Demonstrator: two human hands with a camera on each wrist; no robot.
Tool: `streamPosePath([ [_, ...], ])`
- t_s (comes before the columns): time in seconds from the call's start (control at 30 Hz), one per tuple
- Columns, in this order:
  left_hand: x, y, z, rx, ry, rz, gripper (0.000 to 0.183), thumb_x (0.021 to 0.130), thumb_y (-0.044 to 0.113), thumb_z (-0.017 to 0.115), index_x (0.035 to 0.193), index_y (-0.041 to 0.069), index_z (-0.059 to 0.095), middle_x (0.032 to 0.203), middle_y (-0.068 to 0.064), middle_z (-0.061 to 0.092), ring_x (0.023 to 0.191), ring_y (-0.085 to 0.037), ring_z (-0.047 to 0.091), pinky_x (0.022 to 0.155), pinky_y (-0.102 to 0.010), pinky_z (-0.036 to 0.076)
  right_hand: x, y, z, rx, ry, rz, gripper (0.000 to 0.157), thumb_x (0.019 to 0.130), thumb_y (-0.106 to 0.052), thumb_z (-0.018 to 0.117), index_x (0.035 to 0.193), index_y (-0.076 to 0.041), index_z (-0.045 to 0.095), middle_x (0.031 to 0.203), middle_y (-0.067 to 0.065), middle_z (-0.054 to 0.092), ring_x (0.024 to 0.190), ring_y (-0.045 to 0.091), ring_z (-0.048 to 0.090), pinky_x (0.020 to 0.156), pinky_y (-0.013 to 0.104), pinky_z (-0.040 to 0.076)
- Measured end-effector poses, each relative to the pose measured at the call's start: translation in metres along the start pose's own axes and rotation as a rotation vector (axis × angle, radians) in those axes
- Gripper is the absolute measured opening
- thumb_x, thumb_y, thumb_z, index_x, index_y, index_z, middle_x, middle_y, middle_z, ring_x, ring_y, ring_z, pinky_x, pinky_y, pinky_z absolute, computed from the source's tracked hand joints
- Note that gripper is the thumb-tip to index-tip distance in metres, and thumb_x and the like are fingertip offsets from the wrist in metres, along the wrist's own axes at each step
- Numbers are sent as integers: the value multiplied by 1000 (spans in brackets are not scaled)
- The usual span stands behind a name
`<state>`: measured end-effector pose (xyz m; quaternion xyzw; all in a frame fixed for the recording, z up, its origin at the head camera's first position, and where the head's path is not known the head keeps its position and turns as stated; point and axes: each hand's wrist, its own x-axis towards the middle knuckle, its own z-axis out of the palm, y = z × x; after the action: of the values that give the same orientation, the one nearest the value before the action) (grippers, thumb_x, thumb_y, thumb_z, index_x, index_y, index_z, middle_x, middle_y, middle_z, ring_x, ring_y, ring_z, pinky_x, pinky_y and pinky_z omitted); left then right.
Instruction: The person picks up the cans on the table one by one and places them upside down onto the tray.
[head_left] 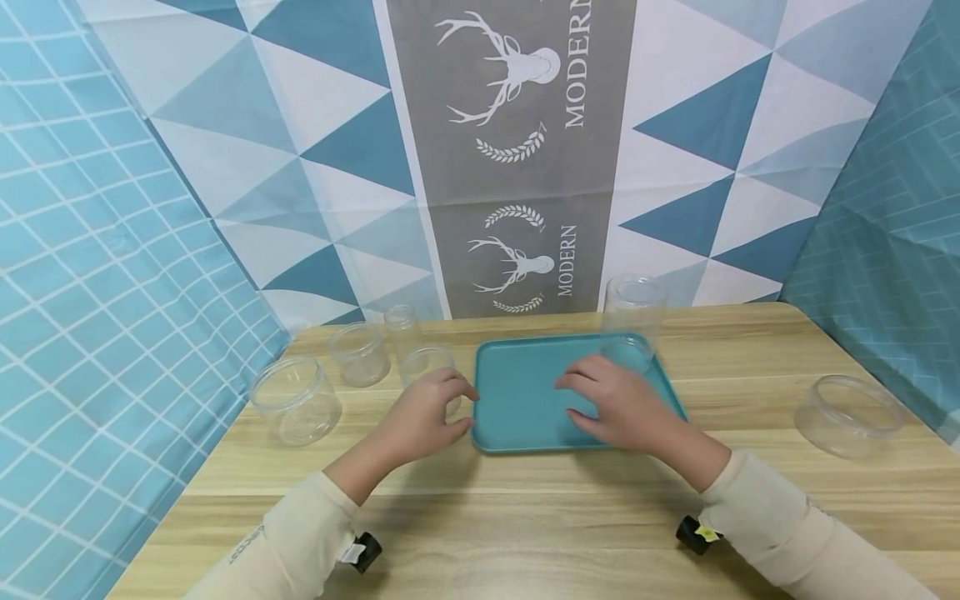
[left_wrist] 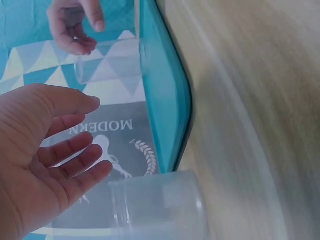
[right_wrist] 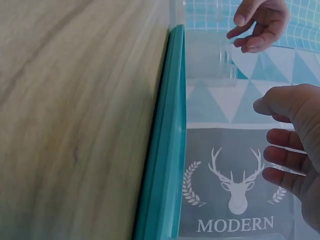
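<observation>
A teal tray [head_left: 517,408] lies on the wooden table. A tall clear jar [head_left: 634,304] stands at its back right corner. My right hand [head_left: 618,407] hovers over the tray's right part, in front of the tall jar, its fingers loosely bent around nothing. Just past the tray's left edge is my left hand [head_left: 429,418], also holding nothing, thumb and fingers apart. A clear jar [head_left: 426,360] stands behind the left hand, partly covered by it; in the left wrist view this jar [left_wrist: 160,205] shows below the fingers.
At the left stand a wide clear jar [head_left: 296,404], a smaller clear jar [head_left: 362,357] and a narrow clear jar [head_left: 402,327]. A low, wide clear container [head_left: 847,421] sits at the far right. A patterned cloth [head_left: 517,183] hangs behind the table.
</observation>
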<state>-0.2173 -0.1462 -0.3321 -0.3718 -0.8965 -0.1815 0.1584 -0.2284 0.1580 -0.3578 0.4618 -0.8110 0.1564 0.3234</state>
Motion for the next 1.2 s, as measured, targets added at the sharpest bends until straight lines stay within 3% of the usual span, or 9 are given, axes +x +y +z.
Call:
streamPosePath([
  [0.23, 0, -6, -11, 43, -6, 43, 31, 74, 7, 81, 102, 4, 69, 104, -8, 61, 98, -25, 59, 84, -40, 52, 3, -4, 3, 30, -42, 25, 44, 72, -20, 83, 111, -5, 67, 108, 7, 63, 103, 26, 59, 87, 42, 51],
  [0.47, 2, -15, -18, 77, -23, 89, 35, 72, 8, 81, 104, 3, 69, 108, -11, 60, 104, -29, 55, 91, -43, 47, 7, -11, 5, 68, -157, 89, 60, 80, -39, 78, 130, -10, 59, 129, 10, 58, 119, 29, 53, 96, 46, 47],
  [0.7, 1, -23, -26, 117, -58, 3, 41, 74, 17, 83, 111, 7, 68, 115, -11, 59, 107, -31, 56, 93, -46, 46, 11, -16, 9, 113, -273, 140, 71, 86, -54, 67, 141, -12, 50, 146, 11, 46, 130, 30, 45, 100, 49, 44],
  [0.93, 2, -30, -32, 139, -108, -81, 48, 72, 20, 83, 117, 9, 67, 121, -16, 57, 112, -36, 54, 95, -50, 45, 14, -19, 13, 119, -322, 160, 81, 84, -59, 66, 147, -14, 43, 152, 12, 37, 135, 33, 39, 103, 53, 40],
  [1.2, 9, -40, -34, 152, -174, -128, 58, 71, 21, 85, 123, 8, 64, 128, -22, 53, 116, -40, 52, 96, -53, 44, 19, -20, 19, 107, -369, 180, 86, 85, -70, 55, 152, -19, 35, 156, 13, 30, 138, 35, 35, 105, 55, 37],
])
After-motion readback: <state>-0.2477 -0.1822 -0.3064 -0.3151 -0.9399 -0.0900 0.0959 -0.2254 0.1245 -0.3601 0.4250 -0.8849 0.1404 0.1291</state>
